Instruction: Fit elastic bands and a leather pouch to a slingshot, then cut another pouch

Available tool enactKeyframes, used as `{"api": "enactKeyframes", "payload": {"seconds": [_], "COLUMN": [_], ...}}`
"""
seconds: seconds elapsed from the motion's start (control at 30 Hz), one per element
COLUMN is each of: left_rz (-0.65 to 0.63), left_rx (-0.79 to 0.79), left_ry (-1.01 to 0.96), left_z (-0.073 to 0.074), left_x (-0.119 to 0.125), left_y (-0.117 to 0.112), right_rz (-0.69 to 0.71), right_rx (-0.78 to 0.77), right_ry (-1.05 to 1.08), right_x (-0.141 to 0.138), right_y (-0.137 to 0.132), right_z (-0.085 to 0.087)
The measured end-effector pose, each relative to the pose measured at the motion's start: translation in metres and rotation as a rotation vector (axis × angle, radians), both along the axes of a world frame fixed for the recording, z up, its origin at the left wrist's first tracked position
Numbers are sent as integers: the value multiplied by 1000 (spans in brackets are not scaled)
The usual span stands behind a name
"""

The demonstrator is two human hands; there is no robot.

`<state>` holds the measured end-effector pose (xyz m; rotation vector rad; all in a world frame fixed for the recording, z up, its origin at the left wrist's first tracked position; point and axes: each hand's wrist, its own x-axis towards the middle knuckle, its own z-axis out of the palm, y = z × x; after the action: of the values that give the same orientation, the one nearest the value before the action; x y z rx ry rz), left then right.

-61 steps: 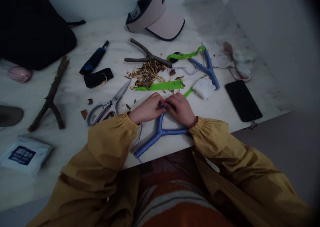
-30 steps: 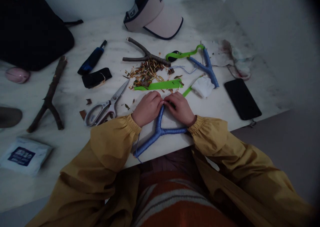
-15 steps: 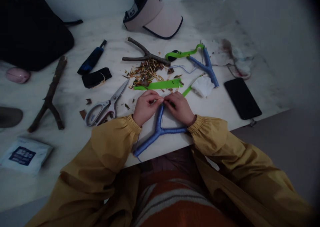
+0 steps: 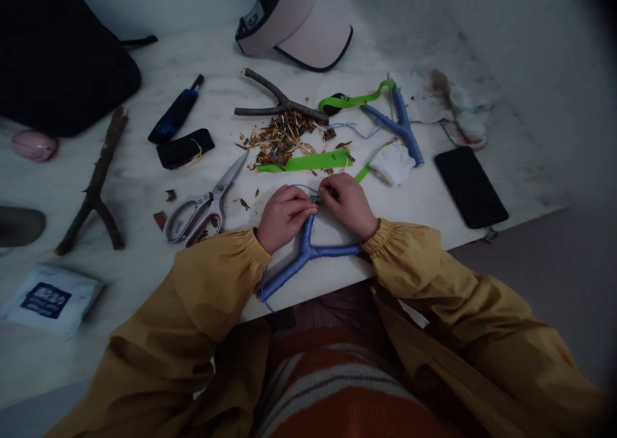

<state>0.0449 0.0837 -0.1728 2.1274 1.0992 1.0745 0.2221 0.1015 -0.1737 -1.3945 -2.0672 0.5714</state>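
A forked stick wrapped in blue thread (image 4: pixel 306 248) lies at the table's front edge, its single top end between my hands. My left hand (image 4: pixel 285 218) pinches that end with thumb and fingers. A bit of green shows at the tip, partly covered by fingers. A loose blue thread (image 4: pixel 303 186) arcs above my left hand toward my right hand (image 4: pixel 351 205), whose thumb and forefinger are pinched together on it just beyond the tip. Right of my hands, a green band (image 4: pixel 362 173) runs to a white pouch-like piece (image 4: pixel 393 164).
Scissors (image 4: pixel 207 200) lie left of my hands. Beyond are a flat green strip (image 4: pixel 313 162), bark shavings (image 4: pixel 282 136), a bare forked stick (image 4: pixel 284 104) and another blue-wrapped fork (image 4: pixel 401 123). A phone (image 4: pixel 471 186) is at right, another bare fork (image 4: pixel 96 187) at left.
My right hand has lifted slightly away from the stick's tip, and a loop of blue thread now shows between the hands. My left hand has shifted slightly down, still pinching the end.
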Motion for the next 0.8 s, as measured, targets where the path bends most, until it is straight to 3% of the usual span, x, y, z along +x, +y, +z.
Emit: {"api": "enactKeyframes", "payload": {"seconds": [0.33, 0.57, 0.8], "left_rz": [21, 3, -4], "left_rx": [-150, -249, -302], "left_ry": [25, -12, -54], "left_z": [4, 6, 4], "left_x": [4, 3, 1], "left_y": [-2, 2, 1], "right_rz": [-53, -66, -84], "right_rx": [24, 174, 204], "right_ry": [-201, -283, -259], "right_x": [0, -2, -2], "right_y": [12, 13, 17], "right_z": [6, -3, -9]}}
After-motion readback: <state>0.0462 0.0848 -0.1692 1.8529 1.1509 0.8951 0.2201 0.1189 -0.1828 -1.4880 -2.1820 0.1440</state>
